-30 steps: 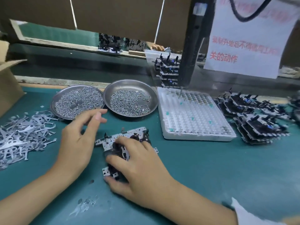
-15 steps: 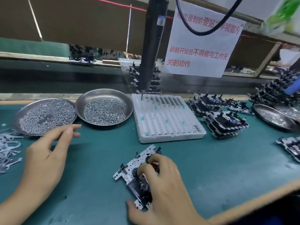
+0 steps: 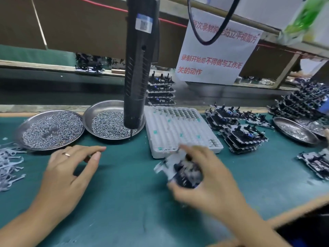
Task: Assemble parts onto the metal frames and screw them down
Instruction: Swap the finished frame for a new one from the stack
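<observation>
Here, head view: right hand (image 3: pixel 211 182) grips a frame (image 3: pixel 179 168) with black parts on it, fingers curled over its top, thumb under its near edge; both are motion-blurred. The frame sits just in front of the white tray (image 3: pixel 179 129), overlapping its near edge in view; whether it rests on the worktop (image 3: pixel 124 202) I cannot tell. Left hand (image 3: pixel 71 170) is open, holding nothing, fingers spread and pointing right, just above or on the worktop near two steel dishes of screws (image 3: pixel 51 130) (image 3: pixel 108 124). A ring (image 3: pixel 66 154) is on one finger. A black screwdriver (image 3: pixel 138 68) hangs upright, its tip over the right dish's near rim. Loose flat metal parts (image 3: pixel 8 166) lie at far left. Stacks of assembled frames (image 3: pixel 240 134) sit right of the tray, more behind the screwdriver (image 3: pixel 161 91) and at far right (image 3: pixel 302 102). Another dish (image 3: pixel 293 131) and a frame (image 3: pixel 315 163) lie at right. A white notice (image 3: pixel 213 56) with red characters hangs behind.
</observation>
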`<state>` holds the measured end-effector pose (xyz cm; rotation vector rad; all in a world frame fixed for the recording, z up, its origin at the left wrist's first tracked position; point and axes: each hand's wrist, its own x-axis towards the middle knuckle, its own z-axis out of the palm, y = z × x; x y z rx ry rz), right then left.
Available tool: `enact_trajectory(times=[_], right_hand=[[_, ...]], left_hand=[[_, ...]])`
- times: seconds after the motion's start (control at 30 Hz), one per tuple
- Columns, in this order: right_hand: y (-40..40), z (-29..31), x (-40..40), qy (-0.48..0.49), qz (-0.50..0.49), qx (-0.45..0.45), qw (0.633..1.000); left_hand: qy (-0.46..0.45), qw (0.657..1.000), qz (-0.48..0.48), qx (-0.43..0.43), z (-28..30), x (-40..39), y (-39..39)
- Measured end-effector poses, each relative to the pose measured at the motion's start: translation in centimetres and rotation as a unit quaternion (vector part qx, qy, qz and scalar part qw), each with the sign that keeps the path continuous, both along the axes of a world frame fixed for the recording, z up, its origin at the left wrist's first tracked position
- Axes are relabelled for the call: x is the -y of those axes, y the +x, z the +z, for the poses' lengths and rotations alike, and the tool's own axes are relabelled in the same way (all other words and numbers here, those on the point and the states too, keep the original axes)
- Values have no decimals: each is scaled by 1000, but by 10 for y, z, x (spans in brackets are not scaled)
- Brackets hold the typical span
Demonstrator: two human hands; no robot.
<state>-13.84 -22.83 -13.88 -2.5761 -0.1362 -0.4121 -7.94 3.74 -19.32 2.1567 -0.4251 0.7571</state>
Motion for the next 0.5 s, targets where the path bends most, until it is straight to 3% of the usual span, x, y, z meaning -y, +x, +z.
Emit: enact_trajectory(times=[0.1, 0.23, 0.43, 0.5], right_hand=[[32, 31, 55, -36, -91, 46, 994], [87, 60, 138, -118, -242, -24, 963], [126, 54, 187, -117, -235, -204, 943], [129, 52, 187, -134, -246, -224, 933]], left_hand=[[-2, 1000, 5, -3, 0, 0, 0], [2, 1000, 3, -2, 2, 2, -1], [6, 1000, 2, 5, 4, 2, -3], [10, 1000, 5, 6, 5, 3, -4]])
